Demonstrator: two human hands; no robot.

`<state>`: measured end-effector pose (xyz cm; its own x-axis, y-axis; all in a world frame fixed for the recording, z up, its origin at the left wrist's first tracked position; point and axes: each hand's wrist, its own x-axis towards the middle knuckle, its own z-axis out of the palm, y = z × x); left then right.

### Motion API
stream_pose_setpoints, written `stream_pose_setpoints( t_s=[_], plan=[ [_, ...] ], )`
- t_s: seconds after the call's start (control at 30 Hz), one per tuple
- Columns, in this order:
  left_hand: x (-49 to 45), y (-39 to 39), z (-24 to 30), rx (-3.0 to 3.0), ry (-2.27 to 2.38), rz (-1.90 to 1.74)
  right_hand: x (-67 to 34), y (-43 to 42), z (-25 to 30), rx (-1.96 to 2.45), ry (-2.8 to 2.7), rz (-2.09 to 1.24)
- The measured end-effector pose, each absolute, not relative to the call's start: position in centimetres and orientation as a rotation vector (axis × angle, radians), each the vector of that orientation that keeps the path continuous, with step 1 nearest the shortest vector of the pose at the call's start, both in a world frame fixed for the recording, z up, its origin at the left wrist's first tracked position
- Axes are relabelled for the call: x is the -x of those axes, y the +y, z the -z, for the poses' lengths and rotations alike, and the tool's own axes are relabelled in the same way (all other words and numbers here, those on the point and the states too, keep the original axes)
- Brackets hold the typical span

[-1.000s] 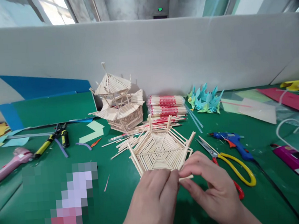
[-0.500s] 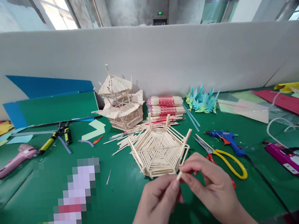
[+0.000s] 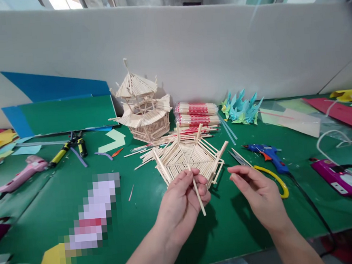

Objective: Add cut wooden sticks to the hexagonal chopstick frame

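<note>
My left hand (image 3: 183,194) pinches a thin wooden stick (image 3: 199,197) between thumb and fingers, the stick slanting down toward me. Apart from it, to the right, my right hand (image 3: 256,190) hovers with thumb and index fingertips together and nothing visible between them. Just behind my left hand lies a many-sided stick frame (image 3: 172,167) with a web-like floor and short upright posts; its front edge is partly covered by the hand. A pair of scissors (image 3: 271,175) with yellow handles lies near my right hand, which hides part of it.
A stick pagoda (image 3: 149,120) stands at the back beside bundled sticks (image 3: 196,114). Loose sticks (image 3: 147,156) lie behind the frame. A blue glue gun (image 3: 266,155) and purple power strip (image 3: 339,176) are on the right. Pliers (image 3: 60,153) and a pink glue gun (image 3: 23,174) lie left.
My hands have moved apart: the right one has come off the stick and shifted right. The left hand now holds the stick alone, over the frame's front edge. The view has tipped downward.
</note>
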<state>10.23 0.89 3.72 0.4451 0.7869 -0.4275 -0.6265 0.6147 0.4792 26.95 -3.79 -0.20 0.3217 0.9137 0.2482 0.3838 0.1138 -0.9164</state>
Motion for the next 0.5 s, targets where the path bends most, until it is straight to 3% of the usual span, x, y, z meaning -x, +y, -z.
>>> stream_pose_setpoints(
  t_s=[0.37,0.5],
  plan=[
    [-10.7,1.1,-4.2,-0.279,0.703,-0.880,-27.2,-4.0,1.2,1.527,-1.258,-0.638],
    [-10.5,0.2,-4.2,-0.499,0.766,-0.870,-29.9,-4.5,2.7,1.743,-1.315,-0.492]
  ],
)
